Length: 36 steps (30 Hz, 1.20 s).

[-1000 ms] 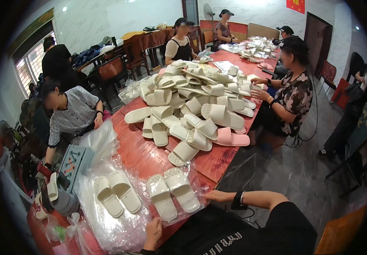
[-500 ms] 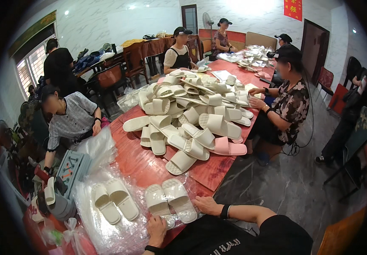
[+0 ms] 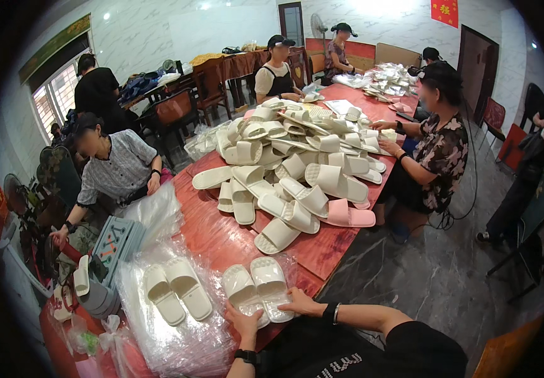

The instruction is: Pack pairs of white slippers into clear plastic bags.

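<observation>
A pair of cream slippers [image 3: 268, 275] lies side by side in a clear plastic bag at the table's near edge. My left hand [image 3: 245, 324] grips its near left side, thumb toward the slippers. On the opposite side my right hand [image 3: 305, 303] has its fingers closed on the bag and the right slipper's edge. Left of them, another cream slipper pair [image 3: 178, 290] rests on a stack of clear plastic bags [image 3: 140, 327]. Past my hands rises a big heap of cream slippers [image 3: 284, 160], with a pink slipper [image 3: 351, 215] at its near right edge.
The red table [image 3: 212, 236] stretches away from me. At the left, a person in a grey top [image 3: 121, 164] reaches toward a grey-blue crate [image 3: 119, 242]. Another person in a flowered top [image 3: 442, 151] sits right of the heap. Tied plastic bags [image 3: 118, 343] lie at the near left.
My left hand has moved up onto the bagged slippers, and my right hand has closed in on their other side. The person at the left has drawn the reaching hand back a little.
</observation>
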Tool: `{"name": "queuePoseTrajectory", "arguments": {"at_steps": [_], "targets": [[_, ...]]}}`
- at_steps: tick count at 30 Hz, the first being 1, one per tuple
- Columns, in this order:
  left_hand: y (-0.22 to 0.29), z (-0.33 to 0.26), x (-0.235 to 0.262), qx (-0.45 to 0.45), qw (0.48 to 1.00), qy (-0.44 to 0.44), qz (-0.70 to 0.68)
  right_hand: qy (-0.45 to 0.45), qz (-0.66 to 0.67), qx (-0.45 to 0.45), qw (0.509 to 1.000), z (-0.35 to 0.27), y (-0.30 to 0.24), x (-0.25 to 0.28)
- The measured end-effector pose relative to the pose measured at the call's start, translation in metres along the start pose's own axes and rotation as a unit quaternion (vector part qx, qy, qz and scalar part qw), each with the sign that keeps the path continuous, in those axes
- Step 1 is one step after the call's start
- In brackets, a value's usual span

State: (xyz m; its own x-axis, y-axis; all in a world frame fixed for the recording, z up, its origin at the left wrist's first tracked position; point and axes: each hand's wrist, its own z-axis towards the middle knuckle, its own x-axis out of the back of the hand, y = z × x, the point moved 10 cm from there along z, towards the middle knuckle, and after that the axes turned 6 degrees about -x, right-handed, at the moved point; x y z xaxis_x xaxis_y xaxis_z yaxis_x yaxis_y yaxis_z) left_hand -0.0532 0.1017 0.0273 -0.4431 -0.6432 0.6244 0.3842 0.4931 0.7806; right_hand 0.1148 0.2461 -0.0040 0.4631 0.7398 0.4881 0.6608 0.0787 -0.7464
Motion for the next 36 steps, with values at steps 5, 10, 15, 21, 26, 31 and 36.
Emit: {"name": "queuePoseTrajectory", "arguments": {"at_steps": [5,10,15,21,26,31,36], "targets": [[-0.041,-0.001,-0.029,0.219,0.811,-0.015,-0.543,-0.082,0.266,-0.056,0.959,0.0,0.002,-0.013],[0.016,-0.046,-0.026,0.279,0.591,-0.083,-0.752,-0.14,0.401,0.051,0.904,-0.017,-0.042,-0.015],[0.045,-0.054,0.029,0.113,0.745,-0.053,-0.656,-0.118,0.375,0.164,0.904,-0.058,-0.089,-0.006],[0.035,-0.077,0.06,0.14,0.748,0.007,-0.649,-0.071,0.187,0.362,0.91,-0.102,-0.165,-0.006],[0.016,-0.092,0.089,0.122,0.68,0.034,-0.722,-0.171,0.214,0.34,0.899,-0.125,-0.199,-0.047],[-0.041,-0.167,0.199,0.097,0.663,0.2,-0.715,-0.485,0.149,0.346,0.789,-0.19,-0.219,-0.152],[-0.16,-0.343,0.286,0.186,0.699,0.364,-0.586,-0.553,0.068,0.388,0.734,-0.222,-0.226,-0.192]]}}
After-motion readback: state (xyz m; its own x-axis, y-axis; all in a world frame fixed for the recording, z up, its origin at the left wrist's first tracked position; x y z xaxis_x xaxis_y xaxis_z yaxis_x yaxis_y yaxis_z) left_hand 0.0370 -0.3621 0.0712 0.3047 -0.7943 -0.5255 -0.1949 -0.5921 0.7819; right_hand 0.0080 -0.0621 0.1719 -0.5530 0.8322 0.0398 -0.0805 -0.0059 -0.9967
